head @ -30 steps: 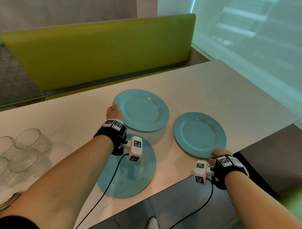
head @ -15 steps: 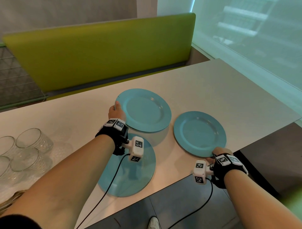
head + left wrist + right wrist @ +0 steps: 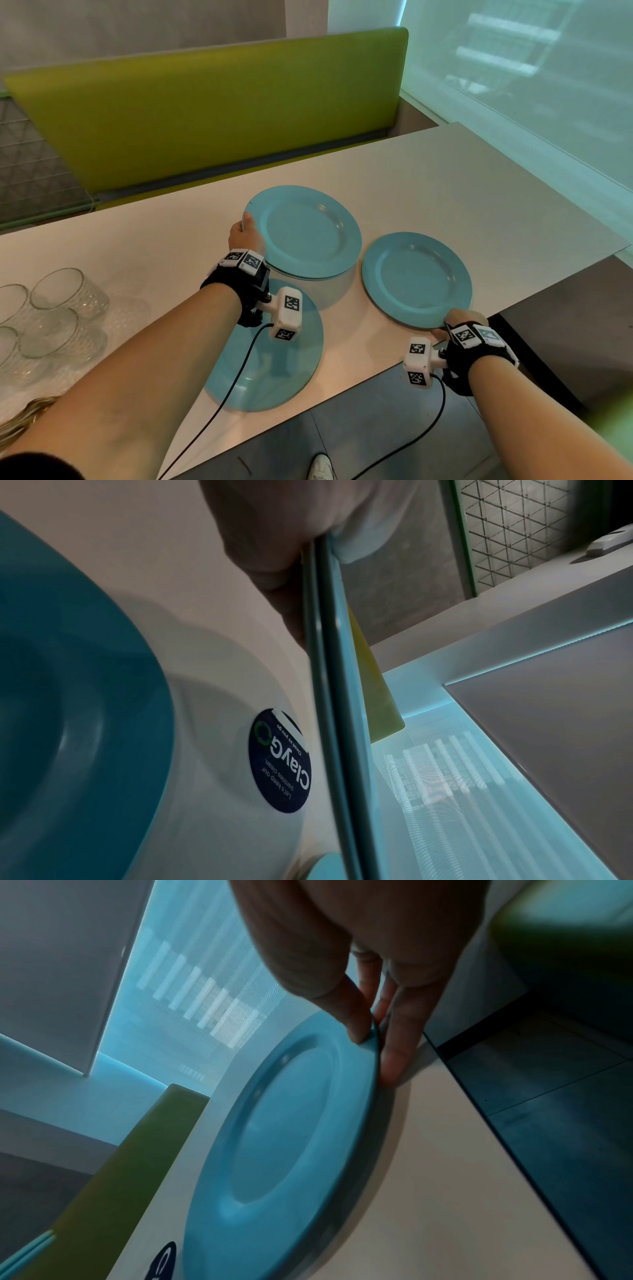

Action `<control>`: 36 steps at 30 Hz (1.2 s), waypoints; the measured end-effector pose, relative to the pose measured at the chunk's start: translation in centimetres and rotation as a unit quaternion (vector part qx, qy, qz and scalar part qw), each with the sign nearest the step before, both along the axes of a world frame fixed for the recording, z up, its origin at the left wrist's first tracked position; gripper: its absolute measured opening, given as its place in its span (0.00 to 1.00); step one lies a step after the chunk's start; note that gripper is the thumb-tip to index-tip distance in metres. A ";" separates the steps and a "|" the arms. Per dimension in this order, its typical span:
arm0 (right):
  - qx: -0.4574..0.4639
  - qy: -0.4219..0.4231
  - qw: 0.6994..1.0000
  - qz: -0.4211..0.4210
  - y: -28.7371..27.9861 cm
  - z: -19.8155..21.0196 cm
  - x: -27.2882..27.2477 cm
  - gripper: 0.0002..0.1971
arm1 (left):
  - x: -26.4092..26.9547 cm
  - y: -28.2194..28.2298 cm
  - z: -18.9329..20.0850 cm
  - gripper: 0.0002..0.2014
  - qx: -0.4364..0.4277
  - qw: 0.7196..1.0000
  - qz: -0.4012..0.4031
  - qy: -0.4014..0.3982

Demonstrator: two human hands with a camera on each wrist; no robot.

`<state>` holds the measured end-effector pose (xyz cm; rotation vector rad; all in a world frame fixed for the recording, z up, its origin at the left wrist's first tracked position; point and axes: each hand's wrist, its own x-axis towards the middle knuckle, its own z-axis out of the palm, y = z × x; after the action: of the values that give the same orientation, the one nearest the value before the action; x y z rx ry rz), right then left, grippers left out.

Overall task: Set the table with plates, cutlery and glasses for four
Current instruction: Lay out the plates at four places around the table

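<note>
My left hand [image 3: 245, 233] grips the left rim of two stacked blue plates [image 3: 305, 233] and holds them above the table. In the left wrist view the thumb lies on top of the two rims [image 3: 329, 696] and fingers [image 3: 274, 569] curl beneath. A third blue plate [image 3: 274, 370] lies on the table under my left wrist. My right hand [image 3: 459, 320] pinches the near rim of another blue plate [image 3: 416, 277] by the table's front edge, thumb on top and fingertips [image 3: 394, 1056] under the rim [image 3: 371, 1039].
Several clear glasses [image 3: 51, 308] stand at the left of the beige table [image 3: 479, 192], with gold cutlery [image 3: 20, 418] in front of them. A green bench back [image 3: 205, 113] runs behind the table. A round dark sticker [image 3: 281, 761] lies on the tabletop.
The held stack in my left hand has drifted slightly to the right. My right hand and its plate have hardly moved.
</note>
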<state>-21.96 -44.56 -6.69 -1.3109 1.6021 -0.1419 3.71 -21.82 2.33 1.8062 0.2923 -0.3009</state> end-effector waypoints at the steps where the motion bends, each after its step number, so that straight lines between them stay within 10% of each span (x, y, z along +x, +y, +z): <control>1: -0.053 0.036 0.997 0.034 -0.2 -0.3 -0.3 0.19 | 0.0 0.0 0.0 0.24 0.000 1.000 0.000 -0.001; 10: 0.077 -0.151 0.974 -0.148 -0.9 -0.5 -0.4 0.24 | 0.2 -0.2 -0.6 0.24 -0.007 1.000 0.005 0.000; 23: -0.054 0.078 0.993 0.072 -0.4 0.0 -0.4 0.17 | 0.2 -1.0 -1.0 0.24 -0.016 1.000 0.006 0.000; 29: -0.086 0.037 0.990 -0.109 0.0 3.4 1.7 0.25 | 0.2 -1.2 -1.1 0.24 -0.013 1.000 -0.003 0.004; 36: -0.157 -0.036 0.983 0.091 1.6 7.5 8.4 0.23 | 0.3 -0.7 0.3 0.26 0.001 0.999 -0.049 0.017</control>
<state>-13.59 -43.00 0.78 -1.6677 1.4309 -0.3356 4.02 -22.52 2.63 1.8215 0.2281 -0.4018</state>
